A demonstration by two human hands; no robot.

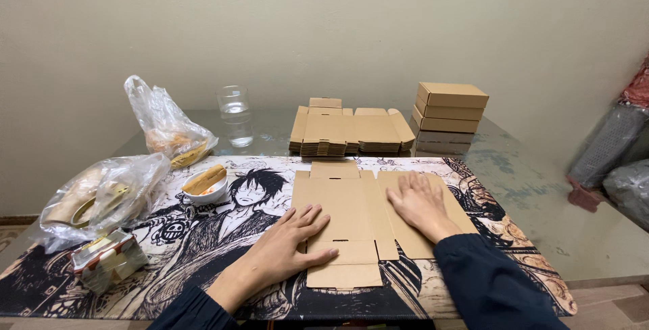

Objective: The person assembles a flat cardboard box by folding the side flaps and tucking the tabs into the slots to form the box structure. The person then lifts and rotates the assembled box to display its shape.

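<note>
- Flat box blank (351, 225): unfolded brown cardboard, lying flat on the printed mat (203, 249) at the near middle of the counter (534, 188); flaps spread towards both sides and the near edge.
- Left hand (291, 249): released, palm down, fingers spread; resting on the left part of the blank, grasping nothing.
- Right hand (420, 203): released, palm down, pressing the right panel flat; grasping nothing.
- Stack of flat blanks (350, 132): more of the same cardboard, piled behind the mat, well apart from both hands.
- Folded boxes (451, 107): three closed brown boxes, stacked at the far right; contents hidden.
- Drinking glass (236, 115): clear, upright, partly filled with water, left of the stack.
- White bowl (205, 188): on the mat, near the blank's left edge; holds a tan, bread-like piece and something orange.
- Clear bag, far (165, 124): knotted, holds yellowish food, kind not clear.
- Clear bag, near (101, 198): crumpled, holds what look like tape rolls.
- Small carton pack (108, 259): wrapped, at the mat's left corner.
- Risk, judged: the bowl sits close to the left flap; a swung flap or elbow could tip it and soil the cardboard.
- Risk, judged: the glass stands just beside the stack; a reach for a fresh blank could knock it and wet the pile.
- Risk, judged: uneven pressure could crease a panel off its score line.
</note>
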